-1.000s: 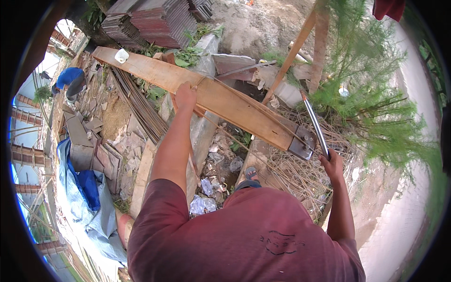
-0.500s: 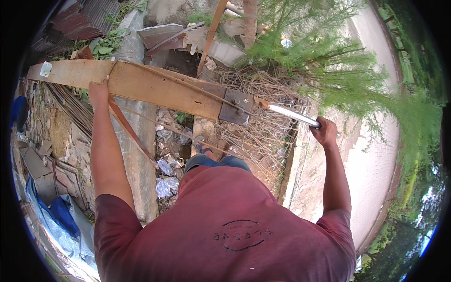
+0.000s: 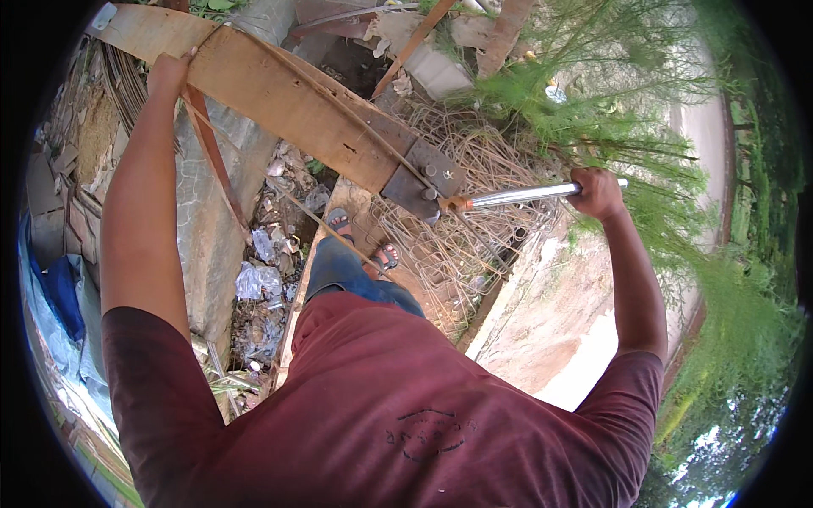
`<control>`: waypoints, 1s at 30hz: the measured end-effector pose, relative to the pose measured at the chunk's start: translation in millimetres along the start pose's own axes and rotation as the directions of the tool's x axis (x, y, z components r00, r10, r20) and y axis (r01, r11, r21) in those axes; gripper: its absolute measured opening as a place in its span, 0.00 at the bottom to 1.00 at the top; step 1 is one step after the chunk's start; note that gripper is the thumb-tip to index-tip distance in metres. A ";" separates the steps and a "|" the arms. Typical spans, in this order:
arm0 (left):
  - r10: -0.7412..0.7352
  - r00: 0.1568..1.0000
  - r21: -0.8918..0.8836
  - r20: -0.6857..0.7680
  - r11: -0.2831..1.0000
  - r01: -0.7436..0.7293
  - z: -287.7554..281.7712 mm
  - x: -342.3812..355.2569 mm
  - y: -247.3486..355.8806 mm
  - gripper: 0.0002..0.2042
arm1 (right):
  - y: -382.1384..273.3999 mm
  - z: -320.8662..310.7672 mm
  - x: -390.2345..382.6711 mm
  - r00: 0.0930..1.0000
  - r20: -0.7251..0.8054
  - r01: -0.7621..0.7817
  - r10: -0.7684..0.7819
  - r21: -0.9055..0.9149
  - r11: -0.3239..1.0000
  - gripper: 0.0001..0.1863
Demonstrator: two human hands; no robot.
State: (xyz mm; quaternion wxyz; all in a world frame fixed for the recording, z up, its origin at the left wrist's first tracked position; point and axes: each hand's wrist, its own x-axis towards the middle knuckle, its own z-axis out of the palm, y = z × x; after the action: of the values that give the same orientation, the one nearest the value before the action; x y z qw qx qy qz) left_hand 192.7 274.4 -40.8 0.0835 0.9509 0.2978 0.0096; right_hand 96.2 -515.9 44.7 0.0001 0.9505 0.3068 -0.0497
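Observation:
My left hand [image 3: 171,74] is closed on a thin bent steel rod [image 3: 360,123] at the edge of a long wooden plank [image 3: 288,110]. This rod runs along the plank toward a dark metal plate [image 3: 411,190] with two round bolts, at the plank's near end. My right hand [image 3: 597,195] grips a long shiny metal tube [image 3: 521,195], held almost level. The tube's orange end [image 3: 457,204] lies at the plate, beside the lower bolt and the rod. Whether it encloses the rod I cannot tell.
My sandalled feet [image 3: 381,254] are on a board beside a heap of bent rods [image 3: 474,271]. A rubbish-filled gap [image 3: 262,279] borders a concrete ledge [image 3: 212,254]. A blue tarpaulin [image 3: 59,296] lies left. A feathery green shrub [image 3: 627,110] overhangs the right; loose boards [image 3: 504,38] stand behind.
The view has swung. The tube, steeply upright a second ago with its tip up, now lies near level with its end at the plate. My right hand has swung out rightward and upward.

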 end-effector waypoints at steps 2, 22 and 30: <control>-0.020 0.996 -0.028 0.085 0.999 0.023 -11.0 -5.9 14.5 0.35 | 3.1 -7.7 24.4 0.988 0.025 0.153 -0.151 -0.152 0.976 0.09; 0.057 0.993 0.002 -0.099 0.998 -0.057 2.3 -12.9 9.1 0.33 | 25.2 6.2 74.3 0.957 0.235 0.195 -0.169 -0.092 0.977 0.07; 0.007 0.999 -0.019 0.040 1.000 -0.007 -6.2 -5.9 10.2 0.35 | 25.3 -0.8 82.5 0.920 0.381 0.153 -0.096 -0.123 0.981 0.08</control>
State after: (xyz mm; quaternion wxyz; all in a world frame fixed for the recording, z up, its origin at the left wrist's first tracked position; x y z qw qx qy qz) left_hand 193.2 263.7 -32.9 0.0984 0.9511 0.2926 -0.0063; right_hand 177.7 -488.3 36.9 0.1269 0.8995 0.3639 -0.2058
